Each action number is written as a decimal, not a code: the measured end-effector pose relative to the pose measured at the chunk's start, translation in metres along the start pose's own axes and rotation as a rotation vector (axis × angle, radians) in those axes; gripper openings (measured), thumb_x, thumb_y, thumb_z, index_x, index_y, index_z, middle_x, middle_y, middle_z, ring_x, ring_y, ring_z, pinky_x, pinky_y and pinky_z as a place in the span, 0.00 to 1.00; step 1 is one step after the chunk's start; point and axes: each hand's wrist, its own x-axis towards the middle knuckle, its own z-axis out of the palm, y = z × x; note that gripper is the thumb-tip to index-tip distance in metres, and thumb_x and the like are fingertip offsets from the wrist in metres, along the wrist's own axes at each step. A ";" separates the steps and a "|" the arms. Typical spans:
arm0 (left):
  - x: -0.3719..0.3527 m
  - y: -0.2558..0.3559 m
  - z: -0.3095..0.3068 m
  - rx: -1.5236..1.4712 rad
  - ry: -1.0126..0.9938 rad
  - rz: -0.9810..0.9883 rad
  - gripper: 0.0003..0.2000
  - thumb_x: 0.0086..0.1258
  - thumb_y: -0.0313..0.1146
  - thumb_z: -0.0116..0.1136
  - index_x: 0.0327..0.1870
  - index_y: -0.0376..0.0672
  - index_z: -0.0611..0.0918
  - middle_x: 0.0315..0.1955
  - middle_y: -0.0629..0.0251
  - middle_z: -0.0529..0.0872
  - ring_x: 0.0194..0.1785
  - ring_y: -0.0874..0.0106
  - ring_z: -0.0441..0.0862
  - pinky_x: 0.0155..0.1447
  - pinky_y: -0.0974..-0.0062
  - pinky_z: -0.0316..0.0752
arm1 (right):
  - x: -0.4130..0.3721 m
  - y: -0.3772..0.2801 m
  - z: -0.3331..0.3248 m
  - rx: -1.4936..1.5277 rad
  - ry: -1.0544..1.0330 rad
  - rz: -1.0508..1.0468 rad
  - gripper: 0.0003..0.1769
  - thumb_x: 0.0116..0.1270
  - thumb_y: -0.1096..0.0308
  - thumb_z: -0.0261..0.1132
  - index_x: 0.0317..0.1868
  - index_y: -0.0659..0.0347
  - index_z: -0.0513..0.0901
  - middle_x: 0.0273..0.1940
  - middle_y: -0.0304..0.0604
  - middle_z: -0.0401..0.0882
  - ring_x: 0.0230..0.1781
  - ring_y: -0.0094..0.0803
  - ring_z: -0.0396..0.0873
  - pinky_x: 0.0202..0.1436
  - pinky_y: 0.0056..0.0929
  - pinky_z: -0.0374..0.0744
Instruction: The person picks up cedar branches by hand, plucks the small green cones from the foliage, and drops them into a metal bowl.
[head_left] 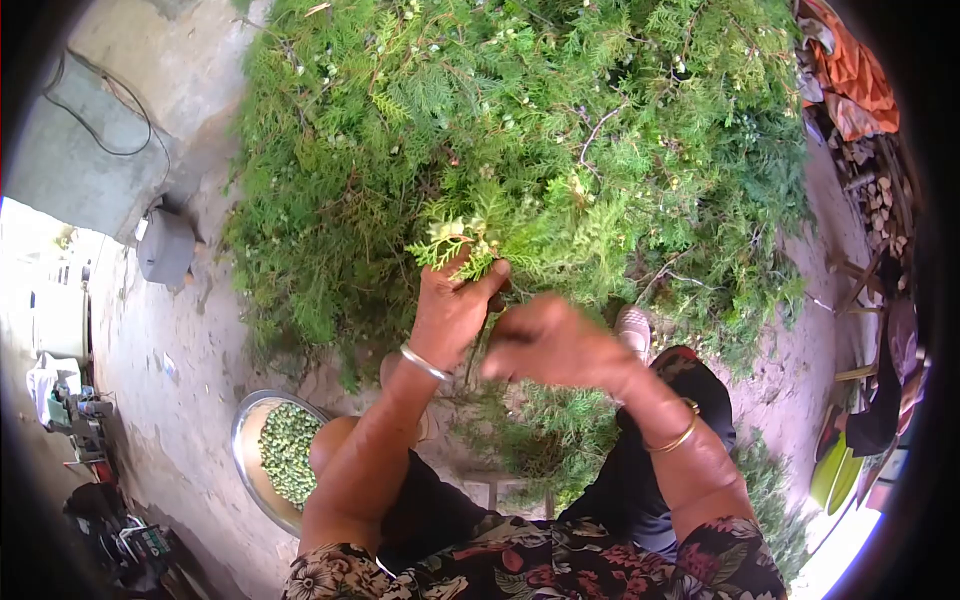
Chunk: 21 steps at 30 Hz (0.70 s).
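Observation:
My left hand (455,305) is closed on a green conifer sprig (455,240) whose pale cones stick up above the fingers. Close beside it on the right is my right hand (560,345), blurred by motion, its fingers curled; whether it grips anything cannot be made out. A large pile of cut conifer branches (400,150) dotted with pale green cones spreads in front of both hands. At the lower left, next to my leg, a metal basin (250,470) holds many small green cones (290,450).
Loose branches (560,425) lie between my feet. A grey container (165,245) stands at the left, with a black cable (100,135) above it. Chopped wood (880,210) and orange cloth (850,80) are at the right, above green shoes (835,475).

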 end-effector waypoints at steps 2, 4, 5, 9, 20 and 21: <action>-0.002 0.004 -0.001 0.395 -0.065 0.382 0.09 0.66 0.29 0.60 0.44 0.37 0.80 0.33 0.66 0.83 0.33 0.74 0.82 0.31 0.78 0.74 | -0.008 -0.013 -0.024 0.624 0.248 0.062 0.11 0.62 0.61 0.67 0.31 0.61 0.83 0.21 0.44 0.80 0.23 0.24 0.80 0.25 0.25 0.79; 0.006 0.028 0.001 -0.750 -0.082 -0.600 0.08 0.66 0.29 0.60 0.43 0.37 0.80 0.32 0.68 0.84 0.34 0.77 0.82 0.31 0.80 0.74 | -0.007 -0.012 -0.038 0.582 0.602 -0.090 0.09 0.65 0.64 0.65 0.32 0.61 0.83 0.20 0.39 0.80 0.22 0.20 0.78 0.27 0.20 0.80; 0.003 0.020 0.009 -0.585 -0.025 -0.391 0.08 0.66 0.30 0.61 0.41 0.37 0.80 0.28 0.69 0.83 0.31 0.80 0.80 0.30 0.80 0.72 | -0.004 -0.007 -0.038 0.579 0.753 -0.115 0.09 0.63 0.64 0.67 0.31 0.62 0.83 0.19 0.37 0.79 0.20 0.18 0.75 0.25 0.19 0.76; 0.007 0.033 0.005 -0.489 -0.173 -0.379 0.10 0.64 0.31 0.63 0.41 0.37 0.79 0.25 0.70 0.80 0.25 0.81 0.75 0.28 0.81 0.71 | -0.001 0.004 -0.037 0.266 0.821 -0.067 0.08 0.59 0.69 0.70 0.28 0.64 0.83 0.21 0.34 0.77 0.20 0.17 0.68 0.26 0.21 0.71; 0.005 0.028 0.000 -0.480 -0.330 -0.387 0.11 0.62 0.20 0.50 0.44 0.36 0.78 0.22 0.70 0.78 0.24 0.81 0.75 0.29 0.78 0.74 | -0.006 -0.010 -0.029 0.272 0.500 0.039 0.10 0.52 0.76 0.70 0.35 0.68 0.81 0.24 0.38 0.79 0.25 0.18 0.71 0.30 0.22 0.73; 0.004 0.029 0.000 -0.481 -0.332 -0.388 0.11 0.62 0.20 0.50 0.44 0.36 0.78 0.22 0.70 0.78 0.24 0.81 0.75 0.29 0.78 0.74 | -0.007 -0.012 -0.032 0.205 0.451 0.047 0.09 0.51 0.76 0.70 0.33 0.69 0.80 0.24 0.37 0.77 0.25 0.18 0.70 0.29 0.23 0.72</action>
